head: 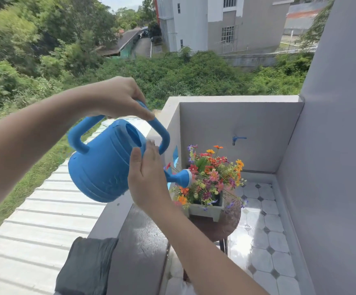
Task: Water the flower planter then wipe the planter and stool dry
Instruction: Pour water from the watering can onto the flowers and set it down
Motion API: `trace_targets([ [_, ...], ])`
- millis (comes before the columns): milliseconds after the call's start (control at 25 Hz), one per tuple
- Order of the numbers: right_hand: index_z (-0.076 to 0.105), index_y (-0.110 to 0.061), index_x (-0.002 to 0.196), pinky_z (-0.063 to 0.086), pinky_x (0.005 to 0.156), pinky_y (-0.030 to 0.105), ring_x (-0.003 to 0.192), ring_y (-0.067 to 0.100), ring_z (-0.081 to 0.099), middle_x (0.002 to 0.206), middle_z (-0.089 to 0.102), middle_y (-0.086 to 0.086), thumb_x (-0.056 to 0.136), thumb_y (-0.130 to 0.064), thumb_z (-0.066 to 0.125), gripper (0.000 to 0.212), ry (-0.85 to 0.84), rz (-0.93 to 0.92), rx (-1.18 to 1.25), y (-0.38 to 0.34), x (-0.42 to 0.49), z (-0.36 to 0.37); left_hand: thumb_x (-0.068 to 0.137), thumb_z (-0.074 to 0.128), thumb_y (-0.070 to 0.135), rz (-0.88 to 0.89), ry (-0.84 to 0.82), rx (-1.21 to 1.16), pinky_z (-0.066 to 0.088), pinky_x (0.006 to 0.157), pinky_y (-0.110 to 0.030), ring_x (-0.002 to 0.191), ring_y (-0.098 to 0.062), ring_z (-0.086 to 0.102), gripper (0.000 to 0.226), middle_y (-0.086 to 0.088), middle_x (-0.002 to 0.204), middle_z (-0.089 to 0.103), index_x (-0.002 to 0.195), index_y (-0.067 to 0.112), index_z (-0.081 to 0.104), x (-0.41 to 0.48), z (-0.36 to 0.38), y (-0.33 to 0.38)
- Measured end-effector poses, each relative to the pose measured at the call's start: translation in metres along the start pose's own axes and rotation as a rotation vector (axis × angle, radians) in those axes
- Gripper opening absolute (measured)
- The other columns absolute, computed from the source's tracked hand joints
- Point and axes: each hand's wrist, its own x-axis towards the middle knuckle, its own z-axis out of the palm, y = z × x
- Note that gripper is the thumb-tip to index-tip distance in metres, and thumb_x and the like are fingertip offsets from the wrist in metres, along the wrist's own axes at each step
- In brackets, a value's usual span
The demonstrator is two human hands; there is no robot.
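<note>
In the head view, we are tipping the blue watering can (106, 165) over the flower planter (210, 210). The planter is sitting on the round brown stool (226, 226), and the can is up and off to one side of the planter. Our left hand (117, 99) is curling tight around the top handle. Our right hand (149, 184) is lying flat and spread against the side of the can, not pinching anything. The spout head (185, 178) is poking right into the flowers (213, 173).

We think things could go wrong here. The can is leaning a lot, so water could be rushing out too fast and spilling over the planter. The spout could be bending the flowers too. The stool looks small, so a bump could be tipping the planter off.

The grey cloth (85, 267) is waiting on the dark ledge (138, 248), nearer to us than the planter. The blue tap (237, 139) is sticking out of the wall behind the planter. The floor tiles (266, 235) beside the stool are looking shiny, so they may be slippery.
</note>
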Motion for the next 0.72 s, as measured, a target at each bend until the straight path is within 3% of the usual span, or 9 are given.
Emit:
trace_targets([
  [280, 0.003, -0.022, 0.150, 0.000, 0.111, 0.017, 0.136, -0.008, -0.007, 0.159, -0.001, -0.010, 0.097, -0.046, 0.017, 0.059, -0.018, -0.093, -0.096, 0.015, 0.012, -0.018, 0.084, 0.062, 0.042, 0.041, 0.188, 0.013, 0.042, 0.050, -0.033, 0.051, -0.018, 0.047, 0.035, -0.009, 0.058, 0.062, 0.075, 0.009, 0.072, -0.006, 0.013, 0.006],
  [480, -0.005, -0.021, 0.150, 0.000, 0.114, 0.020, 0.138, -0.006, -0.012, 0.159, -0.008, -0.010, 0.098, -0.046, 0.017, 0.062, -0.105, -0.091, -0.087, 0.009, 0.012, -0.005, 0.083, 0.064, 0.038, 0.023, 0.151, 0.069, 0.036, 0.046, -0.029, 0.046, -0.016, 0.040, 0.033, -0.001, 0.048, 0.050, 0.068, 0.009, 0.070, -0.009, 0.010, -0.002],
  [720, -0.008, -0.020, 0.149, -0.003, 0.120, 0.029, 0.141, -0.002, -0.016, 0.156, -0.014, -0.013, 0.088, -0.057, 0.011, 0.073, -0.017, -0.029, 0.060, -0.012, -0.021, 0.028, 0.078, 0.068, 0.042, 0.099, 0.037, 0.109, 0.039, 0.051, -0.027, 0.047, -0.008, 0.045, 0.028, 0.000, 0.053, 0.058, 0.076, 0.015, 0.075, -0.024, -0.003, 0.001],
])
